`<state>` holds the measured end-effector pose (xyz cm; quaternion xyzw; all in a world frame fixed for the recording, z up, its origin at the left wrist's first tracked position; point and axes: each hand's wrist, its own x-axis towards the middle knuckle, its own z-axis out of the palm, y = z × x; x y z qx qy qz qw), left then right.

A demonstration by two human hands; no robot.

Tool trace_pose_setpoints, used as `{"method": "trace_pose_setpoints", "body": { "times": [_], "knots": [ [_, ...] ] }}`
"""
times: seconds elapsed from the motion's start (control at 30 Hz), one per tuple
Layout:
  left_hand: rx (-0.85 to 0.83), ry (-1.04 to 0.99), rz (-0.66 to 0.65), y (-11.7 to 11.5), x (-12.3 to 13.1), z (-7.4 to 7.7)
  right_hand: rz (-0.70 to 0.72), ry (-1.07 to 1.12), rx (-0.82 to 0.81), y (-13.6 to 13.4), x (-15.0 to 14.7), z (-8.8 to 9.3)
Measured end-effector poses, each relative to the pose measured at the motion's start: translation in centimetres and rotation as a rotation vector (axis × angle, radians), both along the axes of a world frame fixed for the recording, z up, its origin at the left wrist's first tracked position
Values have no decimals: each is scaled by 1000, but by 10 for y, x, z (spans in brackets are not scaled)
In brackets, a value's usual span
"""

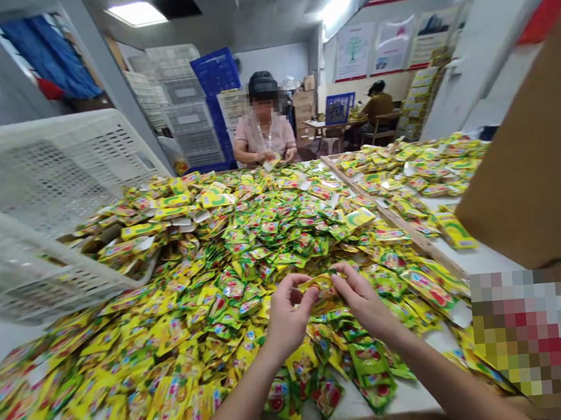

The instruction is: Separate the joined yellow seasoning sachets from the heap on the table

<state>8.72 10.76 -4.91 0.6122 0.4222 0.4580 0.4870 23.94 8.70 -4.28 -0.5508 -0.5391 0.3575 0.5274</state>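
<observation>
Between my two hands, above the pile, is a yellow packet (324, 287). My left hand (292, 309) pinches its left side with thumb and fingers. At the packet's right side, my right hand (360, 294) is closed on its edge. Beneath and around them lies a broad heap of small yellow and green packets (228, 285) with red fruit pictures. Several larger yellow packs (168, 209) lie on top of the heap at the back left. Below my hands, green packets (371, 371) lie near the table's front edge.
A white perforated basket (48, 280) lies tipped at the left. A wooden divider (392, 217) runs along the right side of the table. A large cardboard piece (534, 170) stands at the right. Across the table sits a person (265, 130) holding a packet; another person sits farther back.
</observation>
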Motion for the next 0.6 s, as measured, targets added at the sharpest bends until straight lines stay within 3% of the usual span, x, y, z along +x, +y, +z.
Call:
{"method": "trace_pose_setpoints", "body": {
  "times": [0.07,0.13,0.2,0.3,0.37,0.43,0.53,0.6],
  "knots": [
    [88,79,59,-3,-3,2,89,247,-141,-7,-12,-2],
    [162,165,84,-9,-7,4,132,360,-243,-12,-18,-3],
    [211,236,62,-13,-12,6,167,350,-290,-15,-18,-5],
    [223,331,-102,-4,-29,15,181,253,-344,-16,-11,-5],
    [174,447,-62,22,-52,25,141,203,-375,-17,-5,-2],
    [111,575,230,62,-81,37,52,187,-381,-18,3,3],
    [36,642,523,129,-128,53,-112,220,-405,-20,21,3],
    [-43,674,666,164,-150,57,-229,249,-429,-23,40,-9]
  ]
}}
